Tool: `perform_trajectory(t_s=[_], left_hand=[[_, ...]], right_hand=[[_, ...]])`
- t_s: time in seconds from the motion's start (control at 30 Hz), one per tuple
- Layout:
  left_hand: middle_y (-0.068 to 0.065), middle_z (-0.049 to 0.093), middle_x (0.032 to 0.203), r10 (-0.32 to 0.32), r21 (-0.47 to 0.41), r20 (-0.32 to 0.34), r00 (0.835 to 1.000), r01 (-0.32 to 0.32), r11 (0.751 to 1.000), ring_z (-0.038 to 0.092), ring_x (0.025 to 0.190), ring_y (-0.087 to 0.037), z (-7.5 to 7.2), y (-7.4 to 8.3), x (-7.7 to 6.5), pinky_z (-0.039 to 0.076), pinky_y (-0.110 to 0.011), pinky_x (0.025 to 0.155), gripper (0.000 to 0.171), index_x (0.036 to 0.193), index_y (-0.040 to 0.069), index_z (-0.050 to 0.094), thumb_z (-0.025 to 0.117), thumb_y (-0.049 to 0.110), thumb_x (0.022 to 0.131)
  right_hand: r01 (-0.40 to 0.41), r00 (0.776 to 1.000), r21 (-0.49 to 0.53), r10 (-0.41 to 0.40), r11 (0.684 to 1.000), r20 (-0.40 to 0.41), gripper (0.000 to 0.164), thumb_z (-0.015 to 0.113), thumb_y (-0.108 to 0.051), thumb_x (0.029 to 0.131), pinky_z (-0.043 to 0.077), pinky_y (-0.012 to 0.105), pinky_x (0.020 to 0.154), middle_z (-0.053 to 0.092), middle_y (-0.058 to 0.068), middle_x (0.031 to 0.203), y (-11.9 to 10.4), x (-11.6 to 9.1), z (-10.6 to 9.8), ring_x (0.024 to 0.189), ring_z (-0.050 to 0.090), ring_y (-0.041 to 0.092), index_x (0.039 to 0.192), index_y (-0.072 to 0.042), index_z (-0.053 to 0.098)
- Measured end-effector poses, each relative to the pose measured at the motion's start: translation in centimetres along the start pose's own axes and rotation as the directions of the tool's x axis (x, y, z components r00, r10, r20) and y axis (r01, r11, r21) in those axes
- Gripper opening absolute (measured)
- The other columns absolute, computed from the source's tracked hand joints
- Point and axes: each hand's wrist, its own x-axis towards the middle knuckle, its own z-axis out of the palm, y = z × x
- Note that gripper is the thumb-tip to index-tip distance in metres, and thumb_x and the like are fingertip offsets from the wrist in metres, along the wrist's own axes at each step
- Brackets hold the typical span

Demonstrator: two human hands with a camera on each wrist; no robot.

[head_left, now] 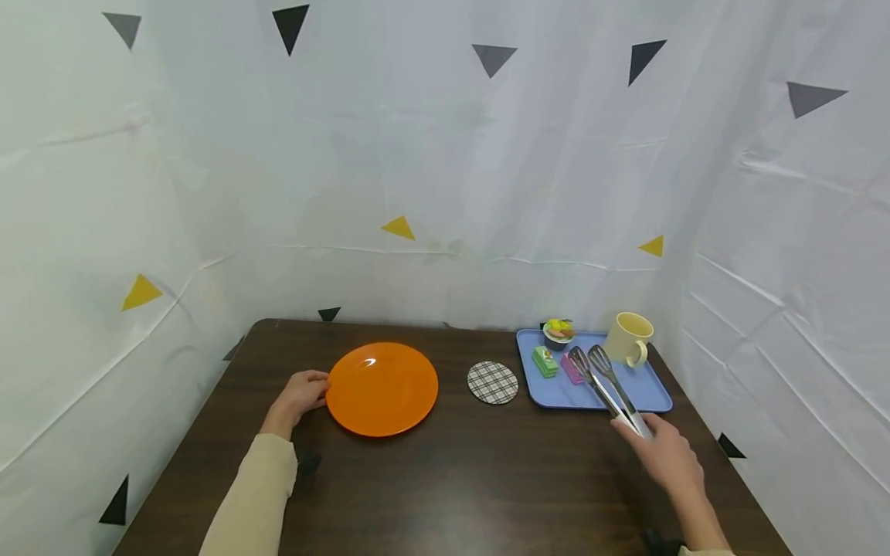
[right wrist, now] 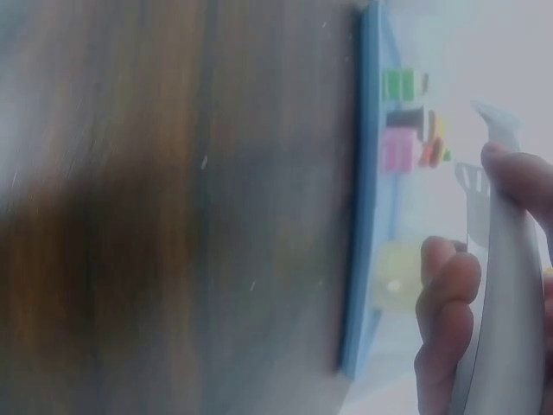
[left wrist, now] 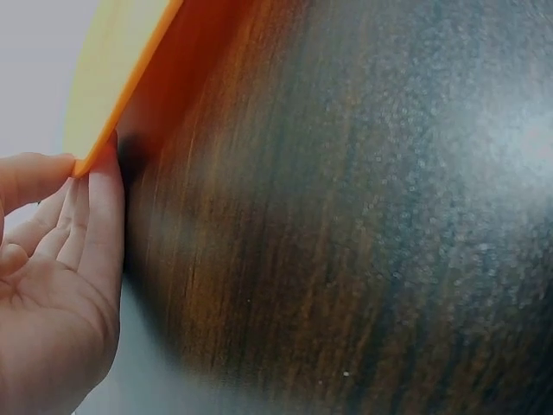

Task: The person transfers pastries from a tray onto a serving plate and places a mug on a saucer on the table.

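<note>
An orange plate (head_left: 382,390) lies at the left of the dark table. My left hand (head_left: 302,398) pinches its left rim, thumb on top and fingers beneath, as the plate's edge (left wrist: 130,95) in the left wrist view shows. Metal tongs (head_left: 606,380) are held by their handle end in my right hand (head_left: 664,455). Their two slotted heads stand apart over the blue tray (head_left: 570,395), with nothing between them. On that tray are a green cake piece (head_left: 545,361), a pink cake piece (head_left: 571,369), a small cup of colourful food (head_left: 558,333) and a pale yellow mug (head_left: 629,338).
A round checked coaster (head_left: 493,383) lies between plate and tray. White sheeting (head_left: 445,154) with coloured triangles rises behind the table (head_left: 445,494) and along both sides. The mug stands tallest, at the tray's back right corner.
</note>
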Motion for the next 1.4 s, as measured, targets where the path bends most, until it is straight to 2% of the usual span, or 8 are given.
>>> perform_trajectory(t_s=[0.17,0.33,0.47,0.6,0.9,1.03,1.27,1.4], left_hand=[[-0.03,0.051,0.156,-0.015,-0.012,-0.011,1.0,0.015,1.0,0.061,0.135,-0.037,0.1,-0.1,0.1,0.057,-0.043,0.11,0.048,0.156,-0.008,0.045,0.048,0.016,0.115],[-0.029,0.05,0.157,-0.02,-0.012,-0.022,1.0,0.02,1.0,0.061,0.134,-0.036,0.2,-0.1,0.2,0.057,-0.043,0.11,0.049,0.157,-0.006,0.044,0.048,0.018,0.115],[-0.029,0.05,0.157,-0.013,-0.004,-0.024,1.0,0.013,1.0,0.061,0.135,-0.037,0.2,-0.2,0.4,0.056,-0.044,0.111,0.049,0.157,-0.007,0.045,0.048,0.018,0.115],[-0.029,0.05,0.158,-0.009,-0.002,-0.022,1.0,0.009,1.0,0.06,0.136,-0.037,0.1,-0.3,0.5,0.056,-0.044,0.112,0.048,0.157,-0.006,0.045,0.047,0.018,0.115],[-0.028,0.052,0.155,-0.002,-0.016,-0.022,1.0,0.001,1.0,0.06,0.135,-0.037,0.2,0.1,-0.2,0.058,-0.042,0.109,0.046,0.154,-0.006,0.048,0.047,0.018,0.115],[-0.027,0.052,0.154,-0.002,-0.013,-0.023,1.0,0.002,1.0,0.06,0.135,-0.037,0.4,-0.3,0.0,0.058,-0.043,0.109,0.045,0.153,-0.006,0.049,0.047,0.017,0.115],[-0.027,0.053,0.154,-0.011,-0.021,-0.014,1.0,0.011,1.0,0.061,0.134,-0.036,0.1,-0.7,1.1,0.059,-0.042,0.107,0.046,0.153,-0.006,0.049,0.05,0.018,0.114],[-0.026,0.054,0.153,-0.021,-0.02,-0.015,1.0,0.021,1.0,0.062,0.132,-0.035,0.0,-0.6,1.1,0.06,-0.039,0.105,0.046,0.153,-0.005,0.049,0.051,0.019,0.114]], right_hand=[[0.013,0.999,-0.044,-0.011,0.999,0.037,0.107,0.052,-0.088,0.093,0.054,0.059,0.073,0.054,0.036,0.152,-1.4,0.1,0.4,0.115,0.066,0.054,0.158,-0.003,0.048],[-0.007,0.999,-0.078,0.011,0.997,0.045,0.117,0.05,-0.095,0.086,0.053,0.059,0.073,0.05,0.036,0.155,-2.6,0.1,0.6,0.115,0.066,0.055,0.161,-0.005,0.046],[-0.023,0.999,-0.08,0.026,0.997,0.036,0.115,0.051,-0.094,0.087,0.052,0.058,0.071,0.053,0.036,0.152,-3.2,0.3,0.9,0.11,0.067,0.054,0.16,-0.006,0.047],[-0.025,0.999,-0.079,0.028,0.997,0.026,0.105,0.055,-0.088,0.091,0.051,0.055,0.068,0.056,0.036,0.148,-3.7,0.6,1.4,0.104,0.068,0.051,0.158,-0.008,0.05],[-0.052,0.998,-0.081,0.054,0.995,0.023,0.094,0.063,-0.076,0.094,0.048,0.05,0.066,0.062,0.037,0.135,-4.4,1.0,2.2,0.091,0.066,0.043,0.158,-0.009,0.051],[-0.053,0.998,-0.085,0.056,0.995,0.037,0.092,0.064,-0.074,0.095,0.048,0.049,0.067,0.065,0.035,0.128,-4.3,1.2,2.6,0.088,0.065,0.041,0.158,-0.009,0.051],[-0.065,0.996,-0.094,0.071,0.993,0.055,0.089,0.066,-0.07,0.096,0.049,0.05,0.07,0.064,0.034,0.129,-4.4,1.7,3.2,0.089,0.064,0.04,0.158,-0.008,0.05],[-0.067,0.996,-0.095,0.073,0.993,0.057,0.086,0.068,-0.066,0.097,0.048,0.05,0.07,0.066,0.033,0.126,-4.5,1.9,3.4,0.087,0.064,0.039,0.157,-0.008,0.052]])
